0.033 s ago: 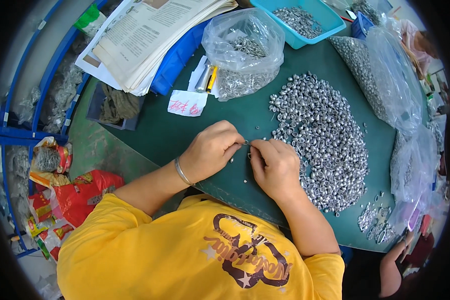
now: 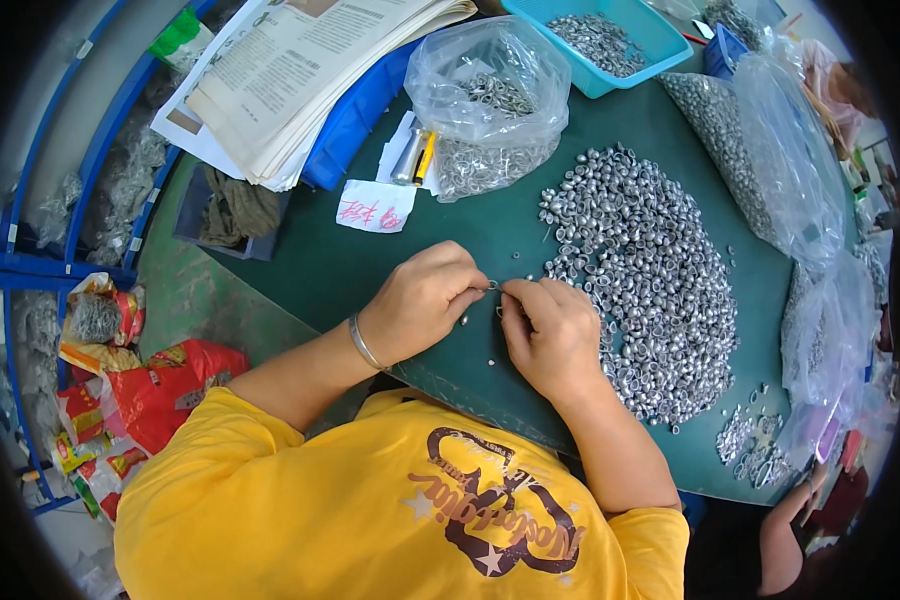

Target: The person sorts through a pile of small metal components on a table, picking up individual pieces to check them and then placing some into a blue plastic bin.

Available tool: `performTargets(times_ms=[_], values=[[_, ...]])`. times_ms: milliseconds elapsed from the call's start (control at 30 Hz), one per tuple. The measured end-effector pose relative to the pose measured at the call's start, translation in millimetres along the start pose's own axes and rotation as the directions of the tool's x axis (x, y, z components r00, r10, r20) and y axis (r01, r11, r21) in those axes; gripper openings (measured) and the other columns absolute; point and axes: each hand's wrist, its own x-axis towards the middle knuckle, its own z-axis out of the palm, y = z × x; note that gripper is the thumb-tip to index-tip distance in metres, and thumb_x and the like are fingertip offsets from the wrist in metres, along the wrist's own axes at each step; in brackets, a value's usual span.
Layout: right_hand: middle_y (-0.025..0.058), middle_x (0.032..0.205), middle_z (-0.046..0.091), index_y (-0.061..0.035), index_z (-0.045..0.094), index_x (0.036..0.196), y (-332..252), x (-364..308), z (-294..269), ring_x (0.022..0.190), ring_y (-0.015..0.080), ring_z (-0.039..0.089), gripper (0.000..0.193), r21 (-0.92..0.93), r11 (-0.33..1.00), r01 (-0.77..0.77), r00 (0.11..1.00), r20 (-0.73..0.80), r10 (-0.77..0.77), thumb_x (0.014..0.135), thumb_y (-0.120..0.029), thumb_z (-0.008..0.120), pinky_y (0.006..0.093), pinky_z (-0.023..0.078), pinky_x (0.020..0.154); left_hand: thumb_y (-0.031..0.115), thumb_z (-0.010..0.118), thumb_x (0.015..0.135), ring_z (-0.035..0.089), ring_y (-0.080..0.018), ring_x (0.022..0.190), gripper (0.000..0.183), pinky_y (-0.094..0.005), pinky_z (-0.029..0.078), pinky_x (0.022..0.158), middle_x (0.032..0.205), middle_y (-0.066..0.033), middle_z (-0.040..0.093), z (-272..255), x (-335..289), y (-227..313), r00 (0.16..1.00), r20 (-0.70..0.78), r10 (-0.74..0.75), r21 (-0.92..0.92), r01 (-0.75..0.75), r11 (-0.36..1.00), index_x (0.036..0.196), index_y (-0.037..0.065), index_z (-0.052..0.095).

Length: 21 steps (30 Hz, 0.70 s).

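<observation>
Left hand (image 2: 425, 300): thumb and index finger pressed together, pinching a small metal piece (image 2: 492, 286) by one end. Right hand (image 2: 555, 330): fingertips meet the piece's other side; the fingers hide the contact, so cannot tell whether they pinch it too or only steady it. The piece sits between the two sets of fingertips, in front of the chest. Fingertip holding suits so small a part, and facing hands give control from both sides.

Pile of silvery metal caps (image 2: 650, 290) spreads over the green table (image 2: 320, 260) just beside the right hand, presumably for short reach. Open plastic bag (image 2: 485, 150) of ring-like parts stands beyond the hands, its mouth spread, likely for access. Turquoise tray (image 2: 676, 52) lies farther off; its raised walls contain the small parts. Papers (image 2: 290, 90) rest across a blue bin (image 2: 355, 120), leaving the table by the hands for handling.
</observation>
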Motion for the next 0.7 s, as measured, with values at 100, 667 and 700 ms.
performTargets(times_ms=[100,667,700], values=[[0.0072,0.061,0.052,-0.0054,0.058,0.074,1.1,-1.0,1.7,0.058,0.0249,0.053,0.006,0.045,0.999,0.03,1.0,-0.002,-0.03,0.068,-0.006,0.061,0.0352,0.04,0.055,-0.002,0.065,0.066,0.056,-0.0236,0.071,0.01,-0.0284,0.047,0.062,0.077,-0.0103,0.056,-0.7,-1.3,0.7,1.0,0.013,-0.013,-0.033,0.013,0.999,0.075,0.001,0.061],[0.0059,0.058,0.05,-0.0057,0.057,0.071,2.1,0.9,5.2,0.055,0.0233,0.051,0.008,-0.021,0.995,0.095,0.994,0.052,-0.094,0.064,-0.003,0.061,0.0342,0.036,0.051,-0.001,0.068,0.063,0.056,-0.0225,0.071,0.014,-0.0286,0.047,0.061,0.078,-0.0099,0.056,-4.8,-2.9,0.0,0.997,0.07,0.02,-0.036,-0.017,0.999,0.074,0.0,0.061],[0.0054,0.057,0.048,-0.0065,0.056,0.069,2.2,1.2,6.0,0.056,0.0233,0.051,0.007,-0.034,0.994,0.106,0.994,0.036,-0.105,0.063,-0.005,0.06,0.0346,0.036,0.052,-0.001,0.068,0.063,0.056,-0.0225,0.071,0.014,-0.0286,0.047,0.061,0.078,-0.0099,0.056,-4.5,-2.3,-0.5,0.997,0.073,0.02,-0.036,-0.017,0.999,0.074,0.0,0.061]])
